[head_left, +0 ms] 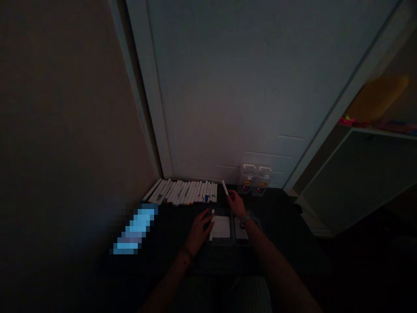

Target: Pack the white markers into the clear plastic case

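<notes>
My right hand (236, 203) is closed on a white marker (224, 187), which tilts up and to the left from the fingertips above the table. My left hand (197, 231) rests at the left edge of a clear plastic case (221, 242), fingers apart. Beside those fingers, another white marker (211, 234) lies lengthwise along the case's left side; whether they touch it is hard to tell. A white sheet (222, 227) covers much of the case's left half. My right wrist partly hides the right half.
A long row of white markers (187, 192) lies at the back left, against a pale door panel (208, 100). Two clear containers with handles (256, 182) stand at the back right. A pixelated bright patch (137, 230) is at the left. A shelf (381, 132) holds items farther right.
</notes>
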A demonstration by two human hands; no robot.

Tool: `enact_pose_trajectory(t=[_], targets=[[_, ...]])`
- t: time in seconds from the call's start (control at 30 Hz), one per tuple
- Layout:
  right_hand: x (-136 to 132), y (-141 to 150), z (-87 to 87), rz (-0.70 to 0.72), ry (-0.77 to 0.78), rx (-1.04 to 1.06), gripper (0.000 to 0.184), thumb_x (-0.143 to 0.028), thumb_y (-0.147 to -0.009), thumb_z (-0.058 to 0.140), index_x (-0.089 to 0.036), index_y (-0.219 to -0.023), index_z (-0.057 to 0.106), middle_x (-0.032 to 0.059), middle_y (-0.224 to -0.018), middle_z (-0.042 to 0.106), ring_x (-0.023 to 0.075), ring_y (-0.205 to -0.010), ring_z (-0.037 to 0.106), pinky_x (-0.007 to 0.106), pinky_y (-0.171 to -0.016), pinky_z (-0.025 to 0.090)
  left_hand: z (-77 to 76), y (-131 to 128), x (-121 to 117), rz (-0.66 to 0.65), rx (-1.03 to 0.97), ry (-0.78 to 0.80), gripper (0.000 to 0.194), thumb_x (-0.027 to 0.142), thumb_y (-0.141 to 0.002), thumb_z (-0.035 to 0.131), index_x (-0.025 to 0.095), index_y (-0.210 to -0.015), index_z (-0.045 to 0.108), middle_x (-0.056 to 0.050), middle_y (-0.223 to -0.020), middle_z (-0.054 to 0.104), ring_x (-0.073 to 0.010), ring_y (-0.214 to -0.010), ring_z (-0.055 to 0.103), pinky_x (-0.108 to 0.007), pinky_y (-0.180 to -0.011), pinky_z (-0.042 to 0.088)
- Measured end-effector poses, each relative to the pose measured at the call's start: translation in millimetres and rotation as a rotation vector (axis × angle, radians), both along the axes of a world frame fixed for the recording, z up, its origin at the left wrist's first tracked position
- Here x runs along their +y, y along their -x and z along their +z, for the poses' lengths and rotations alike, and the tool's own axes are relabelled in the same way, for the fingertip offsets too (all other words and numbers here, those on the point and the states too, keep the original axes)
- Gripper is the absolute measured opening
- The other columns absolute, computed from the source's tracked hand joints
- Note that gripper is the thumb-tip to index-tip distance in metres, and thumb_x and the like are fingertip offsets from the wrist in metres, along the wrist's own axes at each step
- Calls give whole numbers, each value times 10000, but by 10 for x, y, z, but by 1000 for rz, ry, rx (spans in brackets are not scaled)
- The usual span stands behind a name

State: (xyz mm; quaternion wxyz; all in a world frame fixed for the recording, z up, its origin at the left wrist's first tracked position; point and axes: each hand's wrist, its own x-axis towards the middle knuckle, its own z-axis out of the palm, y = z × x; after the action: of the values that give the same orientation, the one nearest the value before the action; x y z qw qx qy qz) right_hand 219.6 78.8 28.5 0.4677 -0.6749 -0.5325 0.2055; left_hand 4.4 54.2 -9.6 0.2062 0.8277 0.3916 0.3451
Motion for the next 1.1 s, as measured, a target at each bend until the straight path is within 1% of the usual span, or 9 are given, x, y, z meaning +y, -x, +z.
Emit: enact_pose_trajectory(t=[0.13, 0.23, 0.37, 0.47, 0.6, 0.67, 0.87, 1.0, 1.1], targets=[[-415, 117, 94, -29, -125, 54, 393, -397, -896, 399, -163, -1193, 503, 36, -827, 633, 152, -725, 609, 242, -618, 473, -19, -25, -15, 21, 21, -45, 313, 291, -875, 497, 266, -1168, 602, -49, -1355, 474, -225, -1249, 435, -434, -1049, 364], [-756, 214, 117, -58, -234, 98, 387, -403, -902, 404, -180, -1196, 521, 53, -915, 639, 161, -764, 600, 253, -652, 463, -16, -46, -45, 30, 43, -86, 319, 284, -889, 475, 268, -1189, 581, -44, -1362, 462, -217, -1254, 426, -428, -1054, 362], [-1044, 302, 134, -149, -257, -29, 363, -383, -919, 399, -188, -1186, 550, 65, -955, 641, 172, -795, 582, 271, -699, 438, 20, -63, -91, 42, 95, -127, 331, 285, -888, 479, 267, -1208, 559, -48, -1357, 466, -229, -1236, 440, -440, -1042, 370], [-1115, 338, 121, -170, -260, -203, 348, -354, -936, 374, -191, -1172, 571, 74, -959, 641, 175, -786, 569, 289, -724, 417, 72, -52, -119, 59, 98, -147, 325, 289, -881, 488, 271, -1197, 562, -41, -1334, 487, -230, -1204, 465, -430, -1020, 390], [-1137, 355, 20, -167, -313, -462, 288, -278, -938, 399, -220, -1127, 609, 68, -951, 644, 193, -912, 552, 361, -883, 338, 141, -10, -128, 88, 86, -134, 285, 320, -851, 533, 296, -1127, 601, -17, -1281, 534, -239, -1120, 517, -438, -969, 413], [-1148, 348, -41, -197, -327, -517, 273, -253, -936, 411, -222, -1117, 613, 69, -955, 642, 196, -939, 544, 381, -904, 312, 156, 9, -113, 96, 78, -110, 267, 327, -839, 551, 302, -1098, 611, -9, -1264, 546, -238, -1087, 533, -437, -946, 419], [-1208, 289, -119, -200, -403, -460, 264, -234, -938, 404, -223, -1102, 611, 61, -985, 638, 186, -940, 544, 375, -882, 329, 200, 16, -81, 71, -15, -63, 252, 351, -855, 526, 281, -1087, 597, -9, -1241, 551, -214, -1114, 522, -398, -960, 395], [-1265, 276, -121, -176, -427, -348, 278, -252, -947, 373, -213, -1097, 604, 70, -996, 631, 190, -945, 546, 358, -864, 368, 302, 28, -158, 83, -89, -97, 444, 375, -830, 557, 264, -1252, 474, -49, -1279, 522, -237, -1157, 489, -400, -973, 369], [-1291, 289, -125, -181, -425, -285, 301, -254, -955, 331, -205, -1072, 604, 75, -1002, 628, 193, -950, 547, 351, -853, 386, 368, 17, -229, 61, -90, -111, 583, 396, -791, 604, 262, -1319, 396, -61, -1269, 532, -256, -1151, 479, -416, -960, 358]])
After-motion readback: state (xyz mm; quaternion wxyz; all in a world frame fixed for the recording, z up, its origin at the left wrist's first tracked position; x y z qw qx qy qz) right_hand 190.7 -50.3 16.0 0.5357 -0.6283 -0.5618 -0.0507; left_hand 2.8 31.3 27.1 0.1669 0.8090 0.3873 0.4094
